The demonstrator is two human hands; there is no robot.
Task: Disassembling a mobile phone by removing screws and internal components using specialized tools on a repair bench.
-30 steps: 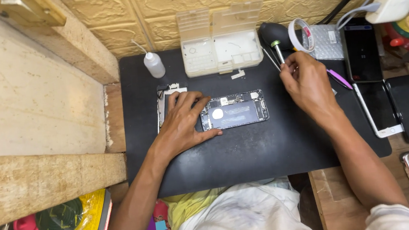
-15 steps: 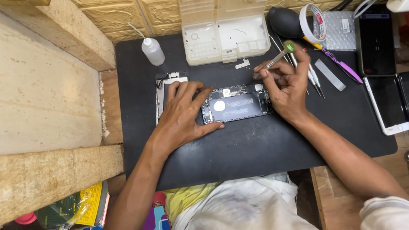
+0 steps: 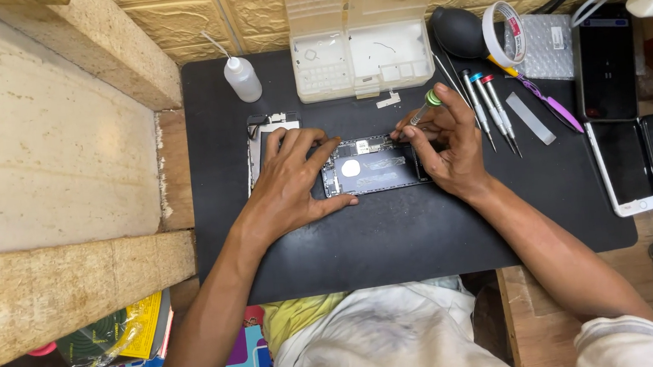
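A black work mat (image 3: 394,240) covers the counter, and on it, near the middle, lies an opened phone body (image 3: 376,165) with its insides showing. Behind it stands a clear parts box (image 3: 355,55) with its lid up, a small dropper bottle (image 3: 241,77) to one side, and spare screwdrivers (image 3: 489,106) lie in a row to the other. The left hand (image 3: 291,183) lies flat across the phone's end, fingers spread wide, pinning it to the mat. The right hand (image 3: 449,145) has its fingers pinched around a green-capped screwdriver (image 3: 421,111), the tip down at the phone's upper edge. This looks like the screw-working step; next would seem to call for keeping the tip seated and turning gently, without slipping onto the board.
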